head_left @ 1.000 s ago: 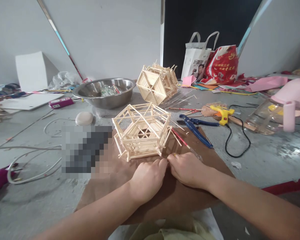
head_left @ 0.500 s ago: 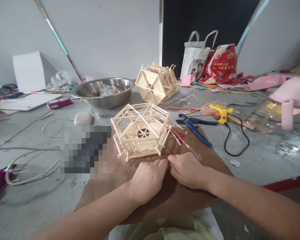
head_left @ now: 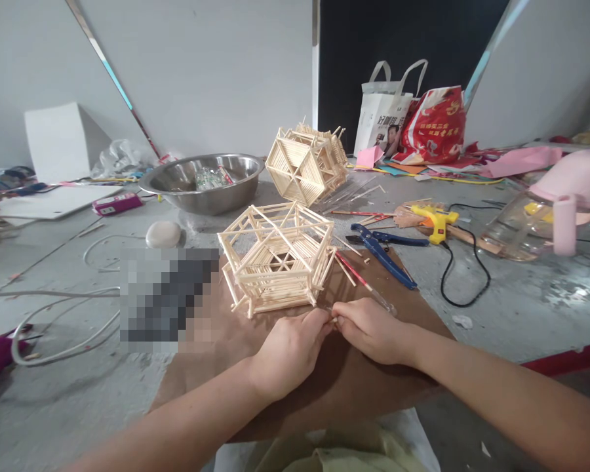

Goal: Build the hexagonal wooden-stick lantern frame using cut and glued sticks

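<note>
My left hand (head_left: 290, 351) and my right hand (head_left: 371, 331) meet above the brown board, both closed with fingertips almost touching. Between them shows the pale end of a thin wooden stick (head_left: 334, 319); most of it is hidden by my fingers. Just beyond my hands, an open hexagonal frame of wooden sticks (head_left: 275, 262) rests on the brown board (head_left: 319, 406). A red-and-clear thin packet (head_left: 361, 278) and loose sticks lie right of the frame.
A second, more filled-in stick structure (head_left: 299, 170) stands behind, next to a steel basin (head_left: 206, 183). To the right are a blue-handled cutter (head_left: 383, 255), a yellow glue gun (head_left: 437, 223) with a black cord, and a clear pink-lidded jug (head_left: 521, 223). White cables (head_left: 63, 328) run at left.
My hands have shifted slightly, the fingers turning so that a pale stick end now shows between them. The stick frames and the surrounding tools stay put.
</note>
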A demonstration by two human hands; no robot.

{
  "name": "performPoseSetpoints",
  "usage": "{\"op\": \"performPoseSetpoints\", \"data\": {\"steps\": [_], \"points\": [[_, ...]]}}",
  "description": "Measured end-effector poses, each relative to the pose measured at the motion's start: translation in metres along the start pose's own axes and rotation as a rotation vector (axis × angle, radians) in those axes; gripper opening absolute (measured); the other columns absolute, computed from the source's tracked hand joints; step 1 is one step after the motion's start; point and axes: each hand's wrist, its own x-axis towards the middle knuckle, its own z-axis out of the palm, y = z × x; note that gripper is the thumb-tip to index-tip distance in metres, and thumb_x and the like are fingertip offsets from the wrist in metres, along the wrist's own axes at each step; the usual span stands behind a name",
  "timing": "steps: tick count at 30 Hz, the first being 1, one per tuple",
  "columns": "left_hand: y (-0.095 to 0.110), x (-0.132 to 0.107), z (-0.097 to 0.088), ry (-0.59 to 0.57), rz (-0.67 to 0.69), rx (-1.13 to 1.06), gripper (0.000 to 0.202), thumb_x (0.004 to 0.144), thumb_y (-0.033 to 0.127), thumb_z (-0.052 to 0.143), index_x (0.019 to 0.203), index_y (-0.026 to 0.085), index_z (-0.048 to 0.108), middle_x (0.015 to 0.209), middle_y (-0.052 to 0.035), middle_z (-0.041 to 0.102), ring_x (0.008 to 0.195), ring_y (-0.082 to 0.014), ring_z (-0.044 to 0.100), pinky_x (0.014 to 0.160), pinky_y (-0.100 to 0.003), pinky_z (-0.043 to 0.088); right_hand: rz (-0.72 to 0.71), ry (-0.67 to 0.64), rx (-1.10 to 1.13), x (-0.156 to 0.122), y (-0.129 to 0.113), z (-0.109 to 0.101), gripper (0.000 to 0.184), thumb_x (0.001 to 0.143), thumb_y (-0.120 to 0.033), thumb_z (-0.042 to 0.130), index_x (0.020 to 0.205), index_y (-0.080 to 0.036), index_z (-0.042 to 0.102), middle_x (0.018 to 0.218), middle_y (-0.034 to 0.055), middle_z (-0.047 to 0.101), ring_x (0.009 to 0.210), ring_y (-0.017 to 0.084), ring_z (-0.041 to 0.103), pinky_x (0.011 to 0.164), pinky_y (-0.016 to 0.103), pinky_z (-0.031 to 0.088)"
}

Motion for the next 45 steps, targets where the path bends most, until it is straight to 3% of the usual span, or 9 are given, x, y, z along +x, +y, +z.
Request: {"op": "performPoseSetpoints", "data": {"steps": [9,15,25,33,39,45], "points": [[0.002,0.000,-0.006,-0.038,-0.101,-0.179,0.017,0.084,0.022,0.034,0.080,0.017,0.050,0.067,0.0001,0.056,0.061,-0.0112,0.052,0.058,-0.022,0.040,-0.024,0.011,0.325,0.000,0.002,-0.003,0.019,0.079,-0.015,0.031,0.061,-0.019,0.034,0.053,-0.0042,0.039,0.051,0.009,0.037,0.051,0.021,0.028],[0.004,0.004,-0.009,0.028,-0.121,-0.285,0.018,0.083,0.022,0.037,0.070,0.017,0.048,0.056,0.0036,0.049,0.052,-0.0077,0.045,0.051,-0.018,0.037,0.014,0.019,0.464,0.003,0.002,-0.003,0.021,0.080,-0.015,0.029,0.060,-0.018,0.036,0.051,-0.0055,0.037,0.049,0.007,0.034,0.049,0.019,0.029],[0.000,0.004,-0.001,0.031,-0.192,-0.222,0.015,0.082,0.026,0.040,0.074,0.017,0.049,0.060,0.0030,0.053,0.054,-0.0088,0.048,0.051,-0.020,0.038,-0.046,0.029,0.219,0.005,0.012,-0.005,0.013,0.080,-0.020,0.037,0.072,-0.017,0.047,0.062,-0.0021,0.048,0.059,0.010,0.044,0.056,0.021,0.032],[0.003,0.003,-0.002,0.021,-0.104,-0.073,0.027,0.086,0.025,0.033,0.065,0.016,0.048,0.061,-0.0008,0.054,0.058,-0.0111,0.050,0.057,-0.022,0.040,-0.050,-0.003,0.085,0.004,0.008,-0.005,0.016,0.078,-0.018,0.036,0.062,-0.018,0.039,0.057,-0.0035,0.043,0.054,0.009,0.038,0.052,0.021,0.026],[0.002,-0.001,0.002,-0.029,0.006,0.071,0.023,0.084,0.015,0.029,0.067,0.016,0.046,0.063,-0.0018,0.054,0.057,-0.0116,0.051,0.054,-0.022,0.040,-0.023,-0.005,0.032,0.002,0.004,-0.004,0.017,0.073,-0.014,0.035,0.056,-0.018,0.033,0.052,-0.0039,0.038,0.050,0.009,0.035,0.050,0.022,0.024],[0.004,0.000,-0.002,-0.030,-0.002,-0.016,0.022,0.083,0.015,0.032,0.063,0.017,0.041,0.059,0.0004,0.051,0.053,-0.0098,0.048,0.052,-0.021,0.038,-0.068,0.015,0.056,0.000,0.004,-0.003,0.018,0.072,-0.015,0.032,0.056,-0.019,0.029,0.051,-0.0034,0.036,0.050,0.009,0.036,0.050,0.023,0.025]]}}
